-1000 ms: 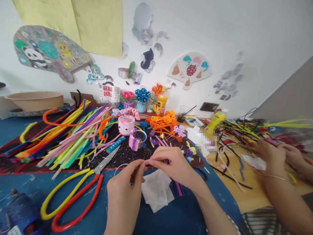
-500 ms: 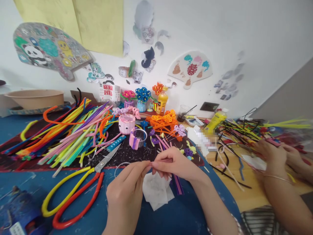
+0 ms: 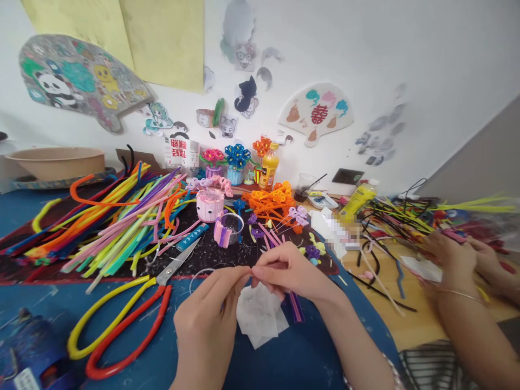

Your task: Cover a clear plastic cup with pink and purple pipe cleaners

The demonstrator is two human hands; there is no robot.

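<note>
My left hand [image 3: 211, 319] and my right hand [image 3: 286, 273] meet fingertip to fingertip at the middle of the view, both in a pinch. Whatever lies between the fingertips is too small and covered to make out. White paper sheets [image 3: 260, 319] lie on the blue table just below my fingers. Several purple and pink pipe cleaners [image 3: 297, 309] stick out from under my right hand. Beyond my hands stands a clear ring [image 3: 235, 219] partly wrapped in pink and purple pipe cleaner. Left of my left hand lie scissors [image 3: 160, 287] with yellow and red handles, blades pointing away.
Loose coloured pipe cleaners [image 3: 117, 211] are heaped at left. A blue tool [image 3: 30, 346] sits front left. A pink pot [image 3: 210, 207], orange pipe-cleaner flowers [image 3: 273, 201] and a yellow bottle [image 3: 268, 168] stand at the back. At right, a co-worker's hands [image 3: 457, 254] hold a small pink thing.
Almost nothing differs. My fingertips stay pinched together at the same place, and the view has shifted very slightly.
</note>
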